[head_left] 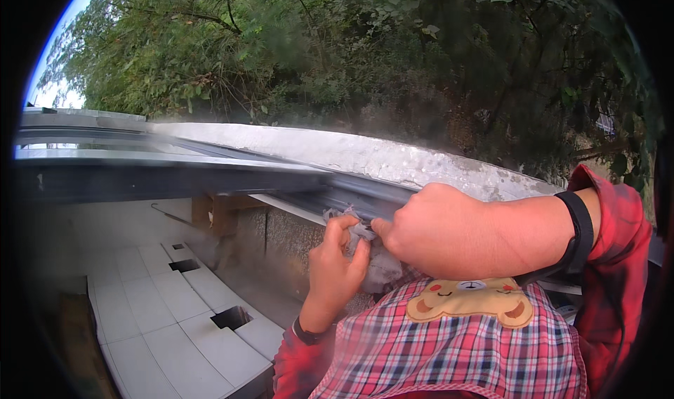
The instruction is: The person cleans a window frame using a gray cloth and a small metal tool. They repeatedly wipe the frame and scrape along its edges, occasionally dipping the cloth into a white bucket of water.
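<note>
A crumpled greyish rag [354,234] is pinched between the thumb and fingers of my left hand [337,267], beside a dark metal window track [363,191]. More of this rag hangs lower, under my right hand [437,230]. That hand is curled, and one fingertip reaches down to the track close to the rag. Its other fingers are hidden behind the back of the hand, so what they hold does not show. A dark sliding sash frame [174,180] lies across the track on the left.
Outside the track runs a weathered pale ledge [389,154], with dense trees [316,56] beyond. Below left is a white panelled surface [174,320] with square dark openings. A thin hooked rod [174,214] leans near it. A checked apron [447,351] covers my front.
</note>
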A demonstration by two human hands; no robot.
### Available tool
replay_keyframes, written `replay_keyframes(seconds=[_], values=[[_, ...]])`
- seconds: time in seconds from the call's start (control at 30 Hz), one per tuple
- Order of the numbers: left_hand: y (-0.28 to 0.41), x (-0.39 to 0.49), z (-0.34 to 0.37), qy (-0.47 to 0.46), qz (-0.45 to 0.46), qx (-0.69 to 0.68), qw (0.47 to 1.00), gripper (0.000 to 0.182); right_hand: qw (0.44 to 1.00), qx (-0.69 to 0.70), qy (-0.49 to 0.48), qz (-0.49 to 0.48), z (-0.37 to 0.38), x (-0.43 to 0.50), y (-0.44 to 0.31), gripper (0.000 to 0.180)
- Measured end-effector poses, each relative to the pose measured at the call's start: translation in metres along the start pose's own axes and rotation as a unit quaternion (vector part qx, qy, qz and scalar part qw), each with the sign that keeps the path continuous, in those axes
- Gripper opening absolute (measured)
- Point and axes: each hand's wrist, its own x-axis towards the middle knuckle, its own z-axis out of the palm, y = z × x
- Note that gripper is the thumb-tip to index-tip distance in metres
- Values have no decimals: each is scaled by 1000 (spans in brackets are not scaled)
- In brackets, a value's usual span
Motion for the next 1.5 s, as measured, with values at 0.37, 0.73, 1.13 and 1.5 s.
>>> replay_keyframes(seconds=[0.37, 0.73, 1.13, 1.5], values=[[-20, -22, -7, 62, 10, -48, 997, 47, 999, 40, -15, -25, 8, 10, -2, 19], [-54, 11, -34, 130, 55, 150, 979, 50, 994, -37, 102, -26, 32, 99, -20, 7], [-60, 47, -39, 124, 98, 153, 975, 35, 991, -104, 5, 83, 14, 116, -26, 20], [-53, 61, -45, 130, 128, 169, 969, 32, 989, -107, 91, 53, 14, 116, -18, 9]])
